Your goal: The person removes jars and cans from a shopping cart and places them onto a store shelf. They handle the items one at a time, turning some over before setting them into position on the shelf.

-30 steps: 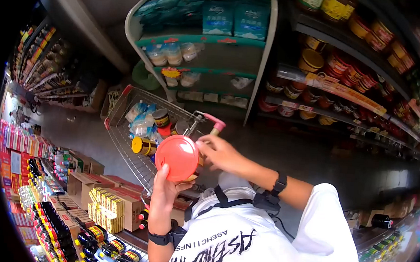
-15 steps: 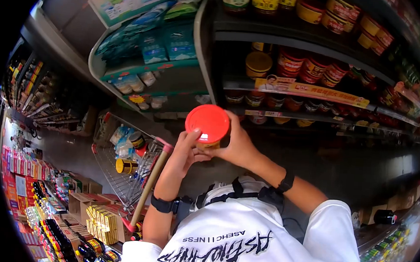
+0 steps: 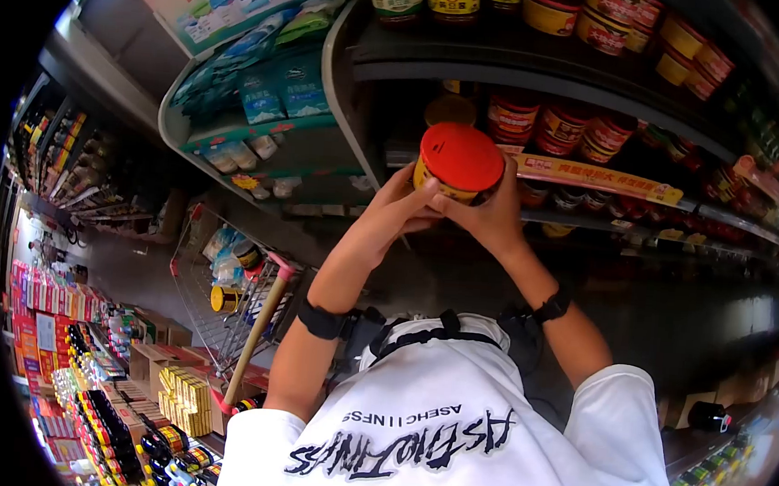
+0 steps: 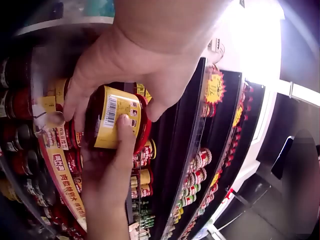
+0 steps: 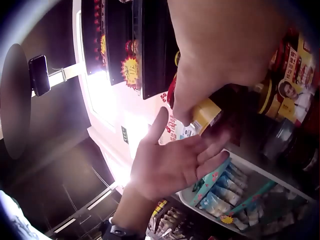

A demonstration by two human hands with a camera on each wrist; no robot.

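A dark shelf (image 3: pixel 474 73) runs along the far side, its lower edge carrying an orange printed strip (image 3: pixel 602 179); dark floor (image 3: pixel 648 297) opens at right, a wire trolley (image 3: pixel 256 338) stands left. Before the shelf, the right hand (image 3: pixel 491 216) grips a round, red-lidded, yellow-labelled jar (image 3: pixel 461 160), tilted; the left hand (image 3: pixel 387 214) lies fairly straight-fingered beside it, contact hard to judge.

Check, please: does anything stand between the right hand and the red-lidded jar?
Nothing visible does. The right hand grips the red-lidded jar, its thumb directly on the yellow barcode label; the left hand is beside the jar, not between.
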